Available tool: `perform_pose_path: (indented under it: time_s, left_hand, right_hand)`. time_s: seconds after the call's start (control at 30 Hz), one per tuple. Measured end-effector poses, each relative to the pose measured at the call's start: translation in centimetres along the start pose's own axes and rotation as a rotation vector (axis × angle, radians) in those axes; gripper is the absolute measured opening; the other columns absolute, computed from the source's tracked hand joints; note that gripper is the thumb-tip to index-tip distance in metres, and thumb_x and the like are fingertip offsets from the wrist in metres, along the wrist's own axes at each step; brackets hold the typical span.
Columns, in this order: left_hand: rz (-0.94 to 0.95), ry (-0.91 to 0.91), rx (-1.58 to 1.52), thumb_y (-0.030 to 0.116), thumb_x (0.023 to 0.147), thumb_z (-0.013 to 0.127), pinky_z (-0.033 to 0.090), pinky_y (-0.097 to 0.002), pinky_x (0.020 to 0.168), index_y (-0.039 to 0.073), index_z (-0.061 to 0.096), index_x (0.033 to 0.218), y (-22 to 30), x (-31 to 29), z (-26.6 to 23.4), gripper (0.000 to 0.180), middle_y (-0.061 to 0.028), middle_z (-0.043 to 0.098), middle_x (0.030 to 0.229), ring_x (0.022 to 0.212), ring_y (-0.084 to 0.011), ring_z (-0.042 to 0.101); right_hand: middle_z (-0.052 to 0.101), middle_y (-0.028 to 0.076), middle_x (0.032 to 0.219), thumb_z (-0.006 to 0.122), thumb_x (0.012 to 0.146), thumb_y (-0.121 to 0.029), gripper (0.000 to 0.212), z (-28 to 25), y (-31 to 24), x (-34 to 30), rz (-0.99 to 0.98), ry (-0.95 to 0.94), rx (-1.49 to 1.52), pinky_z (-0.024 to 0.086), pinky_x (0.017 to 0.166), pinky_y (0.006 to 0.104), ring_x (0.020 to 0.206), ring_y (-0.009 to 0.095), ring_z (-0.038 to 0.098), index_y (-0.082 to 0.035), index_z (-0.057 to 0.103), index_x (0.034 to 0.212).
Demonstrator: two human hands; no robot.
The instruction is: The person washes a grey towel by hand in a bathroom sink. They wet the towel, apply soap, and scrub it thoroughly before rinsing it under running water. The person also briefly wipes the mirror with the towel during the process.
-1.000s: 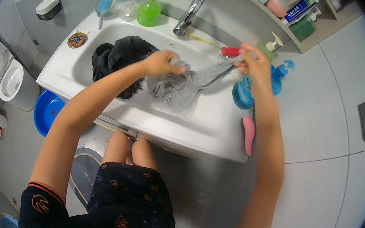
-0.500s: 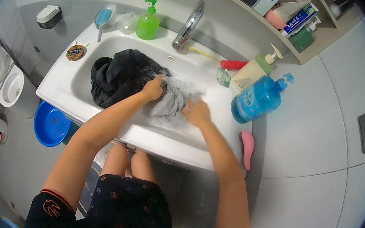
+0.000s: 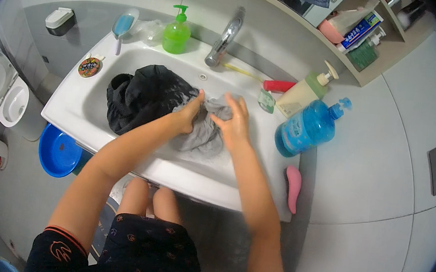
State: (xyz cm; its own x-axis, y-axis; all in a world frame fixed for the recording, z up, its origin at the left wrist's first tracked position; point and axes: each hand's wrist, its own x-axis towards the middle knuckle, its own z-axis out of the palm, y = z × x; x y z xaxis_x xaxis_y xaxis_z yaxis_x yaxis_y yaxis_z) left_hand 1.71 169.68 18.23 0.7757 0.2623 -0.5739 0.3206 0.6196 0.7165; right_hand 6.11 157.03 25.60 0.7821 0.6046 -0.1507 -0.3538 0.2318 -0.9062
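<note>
A wet grey cloth [image 3: 201, 137] lies crumpled in the white sink [image 3: 250, 164], with suds about it. My left hand [image 3: 189, 115] rests at the cloth's left side, fingers stretched out and pointing toward the tap. At the cloth's right edge is my right hand [image 3: 237, 123], thumb and fingers spread apart; part of the cloth bunches up between the two hands. Left of them, a black garment [image 3: 144, 97] sits heaped in the basin, with foam on its right side. My left wrist is close beside it.
Behind the basin stand a tap [image 3: 226, 36] and a green soap bottle [image 3: 177, 32]. On the right are a cream pump bottle [image 3: 302, 94], a blue pump bottle [image 3: 306, 129], a red tube [image 3: 278, 86] and a pink brush [image 3: 292, 187]. A blue basin [image 3: 58, 152] is on the floor.
Both hands have moved slightly away from me and loosened, their fingers now stretched out. The grey cloth has shifted and bunched upward between them. The black garment looks much the same.
</note>
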Motion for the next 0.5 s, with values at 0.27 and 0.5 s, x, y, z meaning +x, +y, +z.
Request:
perform_pose_path:
  time_s: [0.27, 0.5]
  left_hand:
    - [0.211, -0.428, -0.446, 0.036, 0.093, 0.041, 0.043, -0.0364, 0.089, 0.011, 0.053, 0.110, -2.0, 2.4, 0.6, 0.032, -0.0106, 0.054, 0.117, 0.110, -0.0218, 0.050]
    - [0.261, -0.360, -0.330, 0.031, 0.091, 0.043, 0.051, -0.0342, 0.070, 0.009, 0.057, 0.107, -1.1, 3.4, -3.2, 0.030, -0.0067, 0.063, 0.097, 0.086, -0.0186, 0.061]
  right_hand:
    - [0.056, 0.017, 0.101, 0.067, 0.069, -0.026, 0.041, 3.1, 5.0, 3.6, -0.670, 0.250, -1.119, 0.041, 0.085, 0.0441, 0.096, 0.036, 0.050, 0.000, 0.060, 0.099]
    - [0.051, 0.015, 0.108, 0.063, 0.076, -0.025, 0.019, 5.3, 7.4, -2.7, -0.872, -0.103, -1.256, 0.034, 0.092, 0.0466, 0.102, 0.036, 0.043, -0.012, 0.062, 0.090]
